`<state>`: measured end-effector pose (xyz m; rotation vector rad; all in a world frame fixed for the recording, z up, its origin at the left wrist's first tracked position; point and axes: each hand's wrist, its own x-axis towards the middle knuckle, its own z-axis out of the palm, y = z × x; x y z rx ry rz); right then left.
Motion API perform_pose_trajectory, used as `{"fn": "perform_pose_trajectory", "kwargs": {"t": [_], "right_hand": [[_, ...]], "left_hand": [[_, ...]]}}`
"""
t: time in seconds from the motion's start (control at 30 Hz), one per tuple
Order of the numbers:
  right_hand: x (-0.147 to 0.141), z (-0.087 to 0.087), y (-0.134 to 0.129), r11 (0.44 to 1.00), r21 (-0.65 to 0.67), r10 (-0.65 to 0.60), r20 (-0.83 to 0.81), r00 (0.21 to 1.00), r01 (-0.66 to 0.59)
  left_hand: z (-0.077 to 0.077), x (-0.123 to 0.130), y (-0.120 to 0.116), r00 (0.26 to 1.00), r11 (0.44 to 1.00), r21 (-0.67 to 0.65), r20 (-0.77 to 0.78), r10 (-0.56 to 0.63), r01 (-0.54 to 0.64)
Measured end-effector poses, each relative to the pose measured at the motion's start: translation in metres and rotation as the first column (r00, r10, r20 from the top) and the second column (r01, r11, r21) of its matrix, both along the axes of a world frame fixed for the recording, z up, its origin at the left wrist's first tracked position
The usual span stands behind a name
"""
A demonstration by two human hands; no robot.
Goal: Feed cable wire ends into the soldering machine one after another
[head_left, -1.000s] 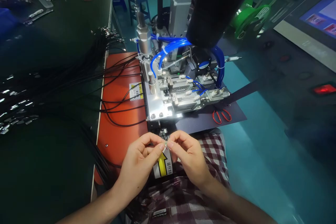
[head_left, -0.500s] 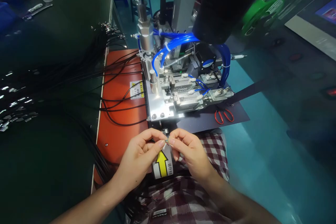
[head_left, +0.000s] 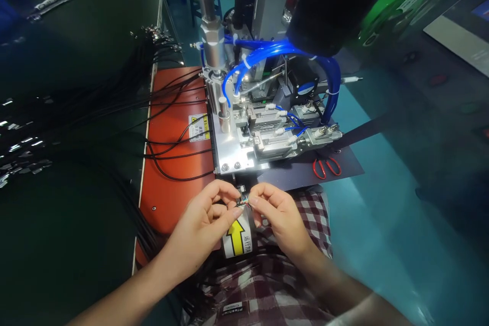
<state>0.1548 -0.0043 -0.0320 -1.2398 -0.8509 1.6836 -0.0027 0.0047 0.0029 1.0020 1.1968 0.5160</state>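
Close in front of my lap, both hands meet over the end of a thin black cable (head_left: pixel 239 204) with fine coloured wires (head_left: pixel 245 199) fanned out of it. My left hand (head_left: pixel 210 224) pinches the cable between thumb and forefinger. The wires are pinched by the fingertips of my right hand (head_left: pixel 278 219), which hide their tips. Just beyond the fingers is the front edge of a metal fixture machine (head_left: pixel 229 155). A white label with a yellow arrow (head_left: pixel 237 239) lies below the hands.
Black cables (head_left: pixel 164 142) cross an orange plate (head_left: pixel 162 193) on the left, which bears a warning label (head_left: pixel 199 127). Blue air tubes (head_left: pixel 267 56) arch over the machine. Red-handled scissors (head_left: pixel 326 168) lie on the dark plate at right. A dark column (head_left: pixel 324 5) hangs above.
My left fingertips have parted slightly and the coloured wires now show more, spread between the two hands. Both hands remain in nearly the same place. The view has shifted a little.
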Motion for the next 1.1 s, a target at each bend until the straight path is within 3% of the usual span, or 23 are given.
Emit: {"fn": "perform_pose_trajectory", "kwargs": {"t": [0.07, 0.17, 0.3, 0.43, 0.53, 0.73, 1.1], "right_hand": [[0.003, -0.004, 0.004, 1.000, 0.002, -0.014, 0.015, 1.000, 0.014], [0.006, -0.012, 0.010, 1.000, -0.029, 0.000, 0.014, 1.000, 0.001], [0.006, -0.020, 0.016, 0.997, -0.069, 0.021, 0.006, 1.000, -0.021], [0.005, -0.023, 0.020, 0.997, -0.072, 0.035, 0.006, 0.999, -0.034], [0.007, -0.024, 0.022, 0.996, -0.072, 0.062, 0.020, 0.998, -0.060], [0.010, -0.025, 0.023, 0.996, -0.043, 0.076, 0.065, 0.995, -0.074], [0.011, -0.025, 0.024, 0.995, -0.073, 0.071, 0.059, 0.996, -0.067]], "left_hand": [[-0.002, -0.002, 0.000, 0.978, 0.966, 0.249, -0.207, -0.019, 0.071], [-0.012, -0.006, 0.000, 0.894, 0.779, 0.560, -0.449, 0.000, 0.281], [-0.026, -0.012, 0.002, 0.809, 0.571, 0.668, -0.588, 0.013, 0.476], [-0.031, -0.016, 0.007, 0.750, 0.454, 0.671, -0.662, 0.011, 0.586], [-0.032, -0.017, 0.009, 0.731, 0.429, 0.662, -0.682, 0.008, 0.614], [-0.034, -0.016, 0.009, 0.690, 0.456, 0.618, -0.723, 0.012, 0.640], [-0.036, -0.014, 0.008, 0.691, 0.459, 0.620, -0.723, 0.017, 0.637]]}}
